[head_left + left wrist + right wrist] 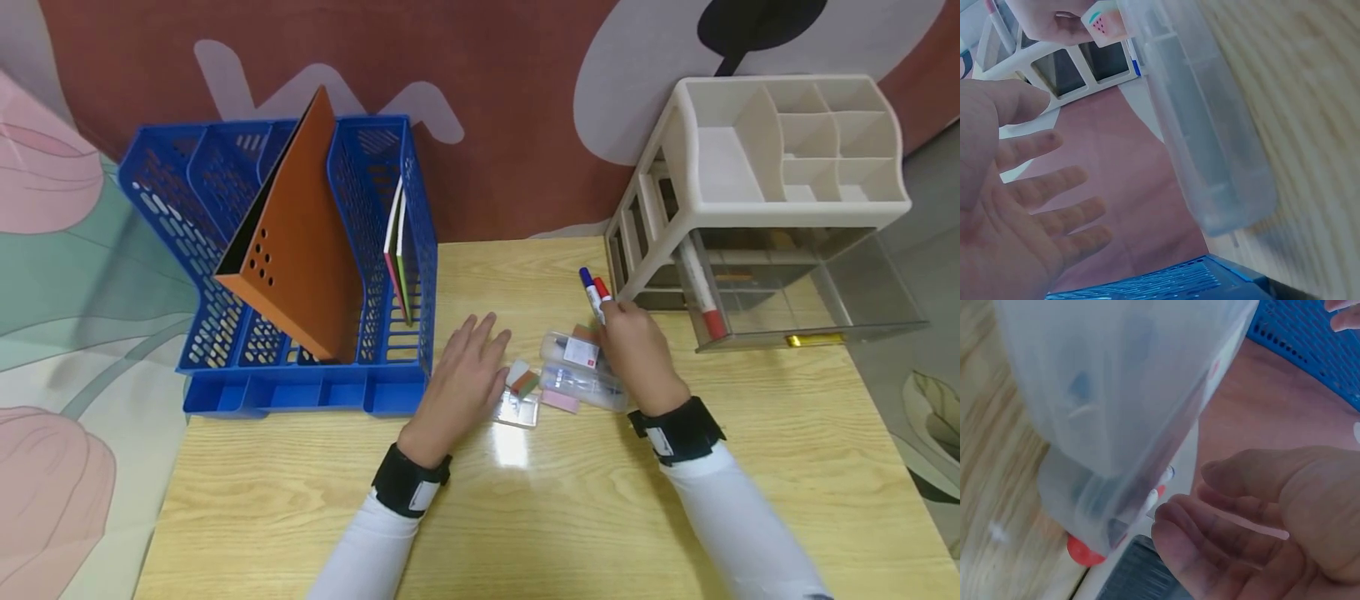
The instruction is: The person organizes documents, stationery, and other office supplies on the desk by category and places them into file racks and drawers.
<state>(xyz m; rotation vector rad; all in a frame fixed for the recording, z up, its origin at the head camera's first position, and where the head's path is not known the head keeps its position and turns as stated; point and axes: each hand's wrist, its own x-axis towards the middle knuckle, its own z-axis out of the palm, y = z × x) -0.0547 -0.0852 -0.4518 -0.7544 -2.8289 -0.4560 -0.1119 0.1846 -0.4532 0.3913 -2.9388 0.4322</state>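
Note:
My left hand [467,379] has its fingers stretched forward, beside several small coloured blocks [525,382] and a flat clear case [516,410]. In the left wrist view its palm faces the camera and holds nothing. My right hand [637,346] is bent over the lower ends of a blue-capped marker [591,292] and a red-capped marker [602,288]. In the right wrist view a gap shows between thumb and fingers [1175,534], with the marker ends beyond the fingertips. Two translucent plastic cases [570,350] lie between the hands, near a pink block [559,402].
At left stands a blue desk file rack [300,392] holding an orange folder [307,267] and thin booklets [397,250]. A cream organizer [727,167] stands at right, its clear drawer [862,292] pulled out with a red-ended white stick [701,287] inside. A patterned cloth [510,125] hangs behind.

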